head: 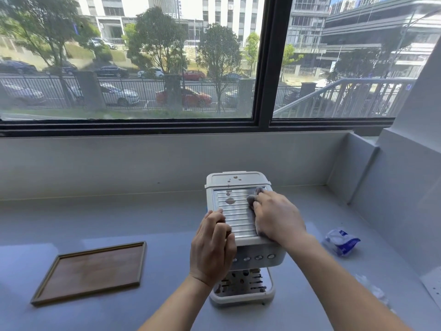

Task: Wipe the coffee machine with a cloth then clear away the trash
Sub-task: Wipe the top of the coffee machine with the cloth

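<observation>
A white coffee machine (236, 180) stands on the grey counter, with a ribbed metal top plate (235, 211) carrying brown coffee spots. My right hand (276, 217) presses a grey cloth (254, 195) onto the right side of that plate; only the cloth's far end shows past my fingers. My left hand (212, 247) grips the machine's front left corner, fingers curled over the top edge. A crumpled blue-and-white wrapper (341, 241) lies on the counter to the machine's right. Crumpled clear plastic (372, 289) lies nearer, at the right.
A wooden tray (59, 290) lies flat on the counter (119, 223) at the left. A low white wall and a large window run along the back. A white angled wall (401, 199) closes the right side, with a socket plate (435, 286) at its base.
</observation>
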Demonstrator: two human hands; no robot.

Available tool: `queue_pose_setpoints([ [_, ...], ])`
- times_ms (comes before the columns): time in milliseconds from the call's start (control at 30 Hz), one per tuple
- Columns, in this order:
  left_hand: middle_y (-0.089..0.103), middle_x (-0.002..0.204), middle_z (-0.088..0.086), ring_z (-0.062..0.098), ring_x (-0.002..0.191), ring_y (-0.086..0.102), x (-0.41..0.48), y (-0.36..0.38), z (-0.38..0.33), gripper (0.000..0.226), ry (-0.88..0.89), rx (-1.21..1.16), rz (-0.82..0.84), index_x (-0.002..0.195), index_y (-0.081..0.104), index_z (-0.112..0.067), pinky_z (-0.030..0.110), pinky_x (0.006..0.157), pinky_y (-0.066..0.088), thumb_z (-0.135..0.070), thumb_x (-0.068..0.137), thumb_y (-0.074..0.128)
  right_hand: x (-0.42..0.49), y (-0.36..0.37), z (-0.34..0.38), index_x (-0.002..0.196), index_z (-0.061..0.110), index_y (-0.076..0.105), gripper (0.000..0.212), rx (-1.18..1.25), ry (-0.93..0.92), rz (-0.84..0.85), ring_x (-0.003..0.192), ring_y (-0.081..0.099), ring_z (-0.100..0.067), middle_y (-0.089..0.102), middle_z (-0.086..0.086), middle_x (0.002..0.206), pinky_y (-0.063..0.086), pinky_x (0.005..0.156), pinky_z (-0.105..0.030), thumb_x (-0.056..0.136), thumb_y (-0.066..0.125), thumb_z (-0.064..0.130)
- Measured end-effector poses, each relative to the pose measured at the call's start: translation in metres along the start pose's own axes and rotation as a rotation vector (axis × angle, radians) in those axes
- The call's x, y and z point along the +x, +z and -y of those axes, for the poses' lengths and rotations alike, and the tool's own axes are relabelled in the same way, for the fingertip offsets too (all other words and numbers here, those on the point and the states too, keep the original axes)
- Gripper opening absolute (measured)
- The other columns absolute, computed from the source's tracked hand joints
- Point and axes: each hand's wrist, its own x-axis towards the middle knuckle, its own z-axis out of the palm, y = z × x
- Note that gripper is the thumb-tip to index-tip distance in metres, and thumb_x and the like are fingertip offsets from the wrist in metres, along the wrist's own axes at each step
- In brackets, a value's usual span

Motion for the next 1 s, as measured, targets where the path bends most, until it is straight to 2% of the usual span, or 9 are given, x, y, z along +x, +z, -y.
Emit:
queue_pose_setpoints([
  [67, 0.058, 0.111, 0.011, 0.028, 0.121, 0.054, -0.001, -0.001, 0.000, 0.021, -0.002, 0.002, 0.002, 0.090, 0.050, -0.012, 0.046, 0.088, 0.054, -0.026, 0.101, 0.039, 0.004, 0.001, 0.008, 0.112, 0.016, 0.059, 0.033, -0.033, 0.000, 0.007, 0.116, 0.051, -0.025, 0.058, -0.002, 0.124, 0.039, 0.096, -0.035, 0.099, 0.036, 0.035],
  [200, 0.059, 0.113, 0.012, 0.032, 0.119, 0.056, -0.002, 0.000, 0.001, 0.022, -0.001, -0.006, 0.008, 0.091, 0.051, -0.011, 0.045, 0.089, 0.053, -0.027, 0.101, 0.040, -0.030, 0.011, 0.018, 0.121, 0.026, 0.058, 0.040, 0.010, -0.240, -0.014, 0.122, 0.051, -0.019, 0.054, 0.005, 0.138, 0.042, 0.099, -0.032, 0.095, 0.032, 0.041],
  [300, 0.058, 0.113, 0.011, 0.028, 0.119, 0.055, 0.000, 0.000, 0.000, 0.025, 0.004, 0.010, 0.007, 0.089, 0.052, -0.010, 0.043, 0.088, 0.053, -0.027, 0.101, 0.039, -0.010, 0.006, 0.000, 0.117, 0.026, 0.060, 0.034, 0.009, -0.150, 0.011, 0.121, 0.051, -0.019, 0.056, 0.006, 0.130, 0.041, 0.098, -0.032, 0.097, 0.035, 0.037],
  [433, 0.058, 0.113, 0.009, 0.025, 0.121, 0.053, -0.001, 0.000, 0.001, 0.020, 0.001, 0.004, -0.002, 0.092, 0.049, -0.014, 0.043, 0.086, 0.055, -0.028, 0.101, 0.038, 0.020, 0.005, 0.006, 0.128, 0.010, 0.052, 0.040, -0.071, -0.004, 0.045, 0.124, 0.044, -0.026, 0.052, -0.008, 0.133, 0.032, 0.107, -0.033, 0.100, 0.033, 0.030],
  [633, 0.057, 0.112, 0.009, 0.025, 0.123, 0.052, -0.001, 0.003, 0.001, 0.021, 0.006, -0.021, -0.037, 0.090, 0.052, -0.013, 0.044, 0.090, 0.053, -0.027, 0.100, 0.040, -0.007, 0.018, 0.031, 0.132, 0.027, 0.051, 0.039, 0.090, -0.286, 0.059, 0.136, 0.037, -0.016, 0.040, 0.008, 0.151, 0.030, 0.110, -0.030, 0.098, 0.037, 0.041],
  [767, 0.057, 0.111, 0.010, 0.023, 0.123, 0.051, -0.001, 0.001, 0.001, 0.017, 0.011, -0.011, -0.018, 0.091, 0.048, -0.014, 0.046, 0.088, 0.054, -0.026, 0.100, 0.039, 0.009, 0.011, 0.009, 0.115, 0.023, 0.061, 0.031, 0.026, -0.094, 0.012, 0.123, 0.047, -0.021, 0.055, 0.005, 0.131, 0.038, 0.098, -0.031, 0.097, 0.038, 0.033],
  [833, 0.058, 0.111, 0.011, 0.023, 0.121, 0.052, -0.001, 0.001, 0.000, 0.015, -0.003, -0.012, -0.013, 0.091, 0.047, -0.014, 0.047, 0.088, 0.054, -0.024, 0.099, 0.040, 0.021, 0.008, 0.006, 0.116, 0.017, 0.060, 0.032, -0.046, -0.031, 0.003, 0.120, 0.047, -0.023, 0.057, -0.001, 0.127, 0.037, 0.100, -0.032, 0.098, 0.038, 0.031],
  [900, 0.058, 0.110, 0.012, 0.026, 0.121, 0.053, -0.001, 0.001, 0.000, 0.016, -0.001, -0.014, -0.014, 0.091, 0.048, -0.013, 0.048, 0.089, 0.053, -0.025, 0.099, 0.040, 0.017, 0.012, 0.015, 0.120, 0.018, 0.057, 0.033, -0.025, -0.108, 0.009, 0.124, 0.045, -0.023, 0.053, -0.001, 0.135, 0.036, 0.103, -0.032, 0.098, 0.038, 0.033],
  [1000, 0.057, 0.111, 0.012, 0.028, 0.121, 0.053, -0.001, 0.000, 0.001, 0.017, 0.005, -0.010, -0.013, 0.092, 0.048, -0.014, 0.046, 0.088, 0.053, -0.027, 0.100, 0.040, -0.010, 0.014, 0.021, 0.123, 0.030, 0.056, 0.040, 0.088, -0.284, 0.056, 0.130, 0.043, -0.017, 0.046, 0.008, 0.146, 0.037, 0.103, -0.030, 0.093, 0.033, 0.043],
])
